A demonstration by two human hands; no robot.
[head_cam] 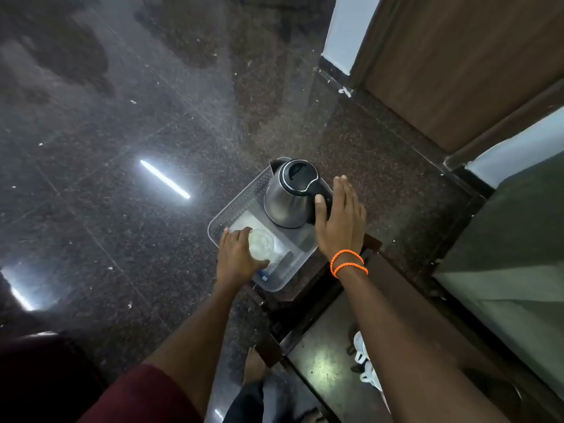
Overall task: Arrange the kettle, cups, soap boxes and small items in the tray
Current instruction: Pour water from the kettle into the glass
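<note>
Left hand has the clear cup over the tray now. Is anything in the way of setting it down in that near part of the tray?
Nothing visible blocks it. The left hand holds the clear cup over the near part of the tray. The kettle stands at the far end, clear of the cup, with the right hand open beside its handle.

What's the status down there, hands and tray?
Left hand grips clear cup over tray. Right hand open, touching kettle handle. Kettle upright in tray. Nothing blocking.

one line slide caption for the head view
Left hand grips a clear cup in the tray; right hand rests open beside the steel kettle.
</note>
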